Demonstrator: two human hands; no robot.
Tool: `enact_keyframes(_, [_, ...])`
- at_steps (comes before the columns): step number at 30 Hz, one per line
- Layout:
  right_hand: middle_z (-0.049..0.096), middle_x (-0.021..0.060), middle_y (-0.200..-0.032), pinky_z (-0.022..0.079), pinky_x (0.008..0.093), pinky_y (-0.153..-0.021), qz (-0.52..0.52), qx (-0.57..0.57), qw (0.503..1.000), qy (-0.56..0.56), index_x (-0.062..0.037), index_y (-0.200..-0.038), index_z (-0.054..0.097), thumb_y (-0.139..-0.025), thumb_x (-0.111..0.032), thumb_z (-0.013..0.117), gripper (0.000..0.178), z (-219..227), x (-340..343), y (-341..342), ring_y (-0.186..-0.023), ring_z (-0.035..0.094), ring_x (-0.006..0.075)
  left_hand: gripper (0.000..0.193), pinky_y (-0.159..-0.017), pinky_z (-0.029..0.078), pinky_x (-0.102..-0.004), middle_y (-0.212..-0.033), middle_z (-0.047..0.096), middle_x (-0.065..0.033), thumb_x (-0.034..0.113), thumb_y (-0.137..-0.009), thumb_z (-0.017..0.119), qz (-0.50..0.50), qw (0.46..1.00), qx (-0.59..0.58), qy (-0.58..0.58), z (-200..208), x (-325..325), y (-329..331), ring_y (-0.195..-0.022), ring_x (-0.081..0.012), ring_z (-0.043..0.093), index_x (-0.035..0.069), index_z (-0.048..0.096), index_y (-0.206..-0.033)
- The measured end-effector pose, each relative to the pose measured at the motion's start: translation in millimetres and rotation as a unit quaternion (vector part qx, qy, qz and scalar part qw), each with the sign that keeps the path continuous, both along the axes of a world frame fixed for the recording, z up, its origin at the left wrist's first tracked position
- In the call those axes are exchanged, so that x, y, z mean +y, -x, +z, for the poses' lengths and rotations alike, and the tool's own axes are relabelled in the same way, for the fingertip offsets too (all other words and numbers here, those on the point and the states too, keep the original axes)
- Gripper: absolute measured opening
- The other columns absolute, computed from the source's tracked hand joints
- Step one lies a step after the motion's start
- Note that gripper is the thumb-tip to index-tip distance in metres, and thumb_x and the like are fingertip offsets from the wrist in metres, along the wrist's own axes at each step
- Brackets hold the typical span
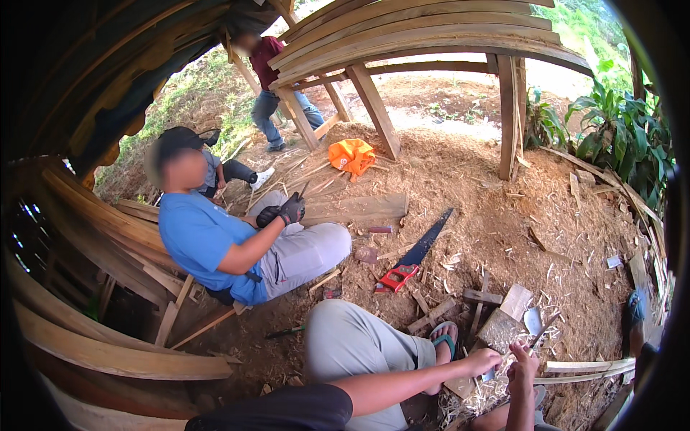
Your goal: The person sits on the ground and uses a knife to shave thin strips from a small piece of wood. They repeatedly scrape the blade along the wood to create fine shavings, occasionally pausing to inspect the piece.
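Note:
My left hand (483, 361) is closed at the lower right, its forearm reaching across from a dark sleeve. Just below its fingers shows a small shiny bluish piece (489, 375); what the fingers grip is hidden. Close beside it, my right hand (522, 368) is closed around a thin dark stick (546, 330) that slants up and to the right. Beyond the hands are a wooden block (499, 330) and a rounded, shiny metal piece (532, 321). Wood shavings lie under both hands, by my sandalled foot (445, 340).
A handsaw (416, 255) with a red handle lies ahead on shavings. At left sits a gloved person in a blue shirt (205, 230); two more people are behind. An orange bag (351, 156) lies near a timber rack (417, 39). Planks (115, 352) line the left side.

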State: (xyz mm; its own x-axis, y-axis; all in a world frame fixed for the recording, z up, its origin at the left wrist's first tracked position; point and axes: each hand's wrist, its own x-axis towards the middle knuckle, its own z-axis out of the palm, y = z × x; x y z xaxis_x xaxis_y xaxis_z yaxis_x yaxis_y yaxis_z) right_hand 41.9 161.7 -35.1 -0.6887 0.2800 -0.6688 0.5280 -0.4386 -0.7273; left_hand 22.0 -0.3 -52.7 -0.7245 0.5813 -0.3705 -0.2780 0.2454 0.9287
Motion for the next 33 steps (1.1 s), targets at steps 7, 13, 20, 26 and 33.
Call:
enact_keyframes(7, [0.069,0.0043,-0.089,0.029,0.0216,-0.033,-0.052,0.009,0.997,-0.057,-0.0087,-0.111,0.059,-0.093,-0.028,0.068,0.028,3,4,1,-0.039,0.035,0.0031,0.035,-0.04,0.04,-0.028,-0.061,0.059,-0.0028,0.035,-0.098,0.051,-0.054,0.997,-0.056,0.019,12,-12,-1,-0.044,-0.0105,0.05,0.004,0.067,-0.092])
enact_keyframes(13, [0.064,0.0056,-0.077,0.027,0.0255,-0.035,-0.056,0.014,0.993,-0.107,-0.0081,-0.103,0.063,-0.085,-0.031,0.076,0.032,-17,28,7,-0.039,0.038,0.0077,0.025,-0.056,0.048,-0.0319,-0.074,0.069,-0.0027,0.027,-0.09,0.066,-0.007,0.996,0.049,0.077,18,-20,33,-0.063,-0.011,0.061,0.003,0.07,-0.09])
enact_keyframes(20, [0.057,-0.0054,-0.071,0.035,0.0193,-0.042,-0.015,-0.002,0.998,-0.056,-0.0112,-0.099,0.063,-0.083,-0.021,0.08,0.026,23,33,24,-0.048,0.039,0.0024,0.023,-0.064,0.053,-0.0303,-0.086,0.074,-0.0068,0.026,-0.089,0.071,0.043,0.98,0.092,0.172,33,-24,49,-0.074,-0.0129,0.068,0.008,0.075,-0.102])
enact_keyframes(26, [0.069,0.0043,-0.089,0.035,0.0174,-0.042,-0.034,0.038,0.997,-0.05,-0.0096,-0.096,0.059,-0.085,-0.022,0.078,0.025,27,34,10,-0.048,0.039,0.0011,0.028,-0.072,0.051,-0.0351,-0.087,0.066,-0.0097,0.036,-0.078,0.08,0.094,0.939,0.247,0.22,45,-41,60,-0.08,-0.0219,0.065,0.011,0.076,-0.09])
enact_keyframes(33, [0.07,0.0057,-0.092,0.038,0.0154,-0.042,-0.044,0.033,0.998,-0.004,-0.0113,-0.094,0.058,-0.088,-0.02,0.075,0.02,37,24,12,-0.047,0.038,-0.0001,0.026,-0.064,0.051,-0.0282,-0.09,0.067,-0.0078,0.015,-0.086,0.075,0.23,0.937,0.24,0.109,48,-44,62,-0.069,-0.013,0.063,0.001,0.059,-0.101])
